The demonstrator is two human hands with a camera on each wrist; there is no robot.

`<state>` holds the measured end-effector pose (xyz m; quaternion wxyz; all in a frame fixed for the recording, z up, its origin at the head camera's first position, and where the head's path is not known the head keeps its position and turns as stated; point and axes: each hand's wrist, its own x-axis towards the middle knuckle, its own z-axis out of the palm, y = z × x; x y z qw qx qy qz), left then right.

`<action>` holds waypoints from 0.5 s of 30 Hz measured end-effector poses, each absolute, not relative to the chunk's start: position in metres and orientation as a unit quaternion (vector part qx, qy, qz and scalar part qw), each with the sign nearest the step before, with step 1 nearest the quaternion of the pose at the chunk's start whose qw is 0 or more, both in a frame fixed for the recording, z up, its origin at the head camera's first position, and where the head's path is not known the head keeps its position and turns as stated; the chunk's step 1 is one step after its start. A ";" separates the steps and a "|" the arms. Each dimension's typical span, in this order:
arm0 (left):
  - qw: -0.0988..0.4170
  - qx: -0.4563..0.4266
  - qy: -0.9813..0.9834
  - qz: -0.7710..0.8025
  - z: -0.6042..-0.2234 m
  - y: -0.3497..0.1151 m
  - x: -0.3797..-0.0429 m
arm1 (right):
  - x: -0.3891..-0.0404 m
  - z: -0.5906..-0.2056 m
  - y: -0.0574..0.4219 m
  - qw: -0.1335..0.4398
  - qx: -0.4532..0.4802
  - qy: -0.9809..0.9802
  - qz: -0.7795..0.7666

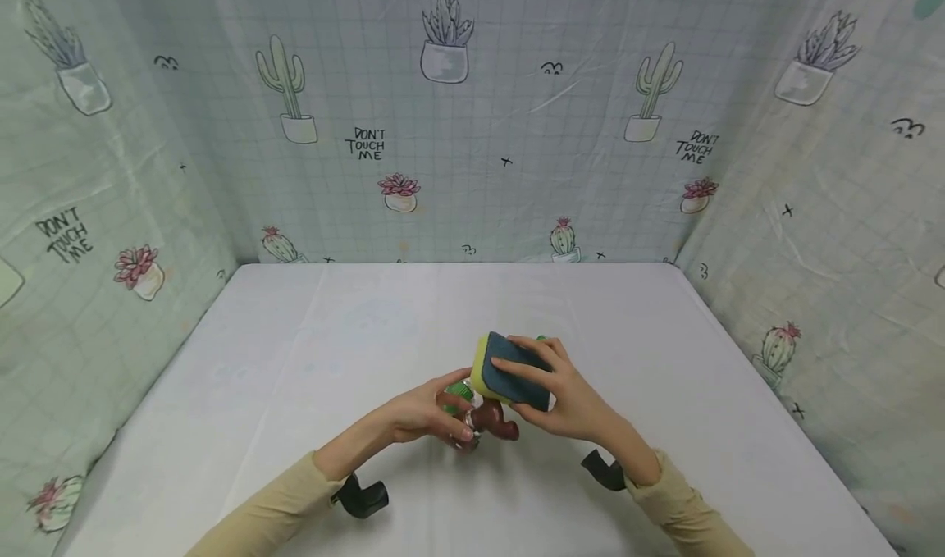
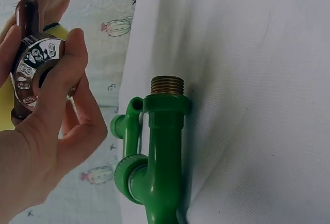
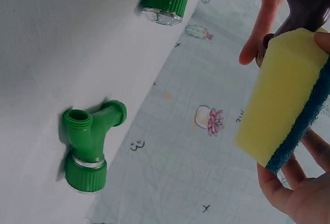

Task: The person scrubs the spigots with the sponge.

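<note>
My left hand (image 1: 424,409) grips a dark brown tap (image 2: 29,16) with a patterned chrome ring, and its spout points to the right in the head view. My right hand (image 1: 572,393) holds a sponge (image 1: 520,374), yellow foam with a dark blue-green scouring layer, between thumb and fingers. In the right wrist view the yellow side of the sponge lies right against the brown tap (image 3: 304,7). A green tap (image 2: 164,152) with a brass threaded end lies on the table near the left hand.
Two green pieces, a forked fitting (image 3: 87,141) and a ribbed end (image 3: 165,1), rest on the white table (image 1: 369,319) in the right wrist view. Black curved pieces (image 1: 362,498) show beside both sleeves. Cactus-printed cloth (image 1: 472,130) encloses the table at the back and sides.
</note>
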<state>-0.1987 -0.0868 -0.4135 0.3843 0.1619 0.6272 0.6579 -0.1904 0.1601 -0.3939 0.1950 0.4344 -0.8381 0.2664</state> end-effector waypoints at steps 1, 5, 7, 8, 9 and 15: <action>0.385 0.163 0.621 0.663 -0.414 -0.087 -0.199 | -0.190 -0.393 0.161 0.194 0.433 -0.838 0.270; 0.392 0.179 0.584 0.687 -0.416 -0.090 -0.203 | -0.191 -0.392 0.163 0.187 0.429 -0.838 0.281; 0.396 0.189 0.571 0.694 -0.416 -0.090 -0.203 | -0.190 -0.392 0.163 0.186 0.428 -0.838 0.283; 0.395 0.191 0.568 0.696 -0.417 -0.090 -0.203 | -0.190 -0.392 0.164 0.185 0.426 -0.839 0.284; 0.392 0.194 0.568 0.697 -0.417 -0.090 -0.203 | -0.189 -0.392 0.164 0.184 0.426 -0.839 0.285; 0.372 0.186 0.579 0.702 -0.418 -0.088 -0.202 | -0.182 -0.390 0.164 0.167 0.419 -0.843 0.292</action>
